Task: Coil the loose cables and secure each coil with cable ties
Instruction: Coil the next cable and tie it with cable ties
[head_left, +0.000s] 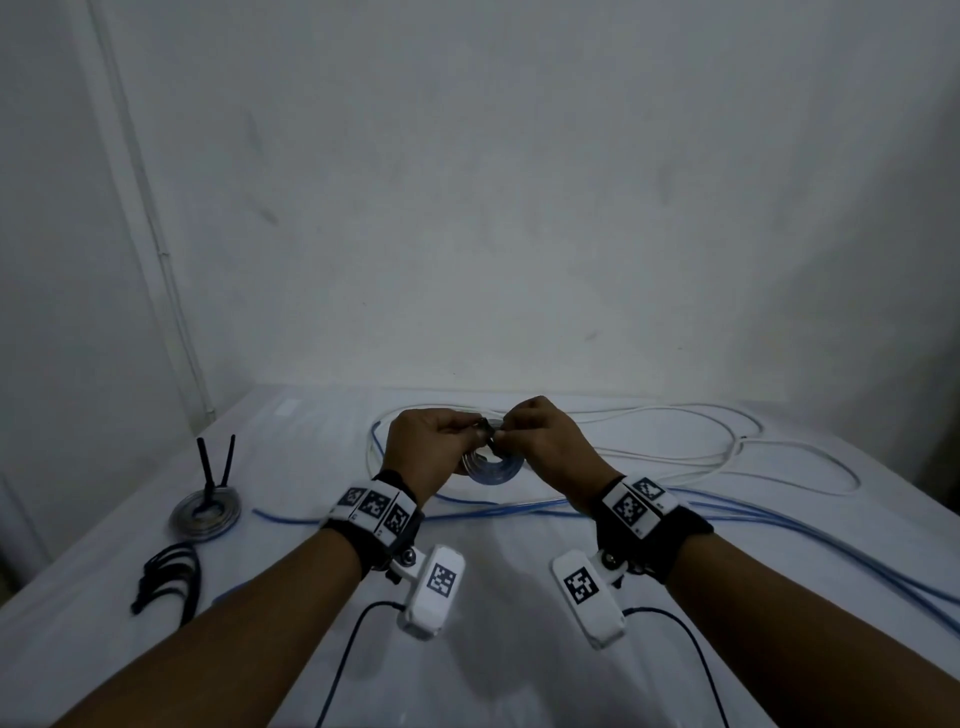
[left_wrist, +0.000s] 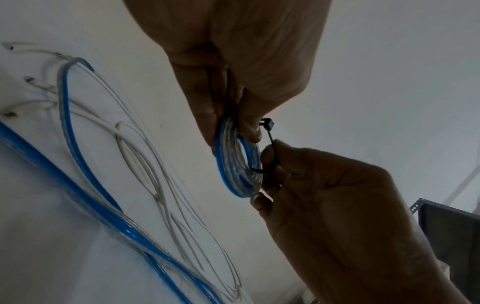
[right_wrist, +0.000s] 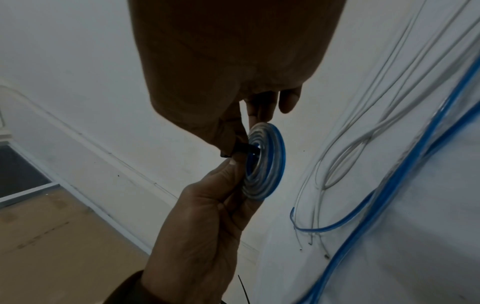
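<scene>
We hold a small blue coil (head_left: 491, 467) up above the white table (head_left: 509, 597), between both hands, near its far middle. Our left hand (head_left: 423, 452) has its fingers curled round the coil's upper rim, pinching the windings together; in the left wrist view the coil (left_wrist: 237, 162) sits under those fingertips. Our right hand (head_left: 545, 447) pinches a black cable tie (left_wrist: 269, 133) that passes through the coil's hole, its square head sticking out just beside the left fingers. From the right wrist view the coil (right_wrist: 265, 162) appears edge-on, with the tie (right_wrist: 240, 148) running into its centre. Loose blue cable (head_left: 779, 525) and loose white cable (head_left: 727, 457) lie spread over the table to the right and behind our hands. At the left rests a finished coil (head_left: 205, 512) with two black tie tails standing upright from it, and nearer to us a bunch of spare black ties (head_left: 171, 577)
</scene>
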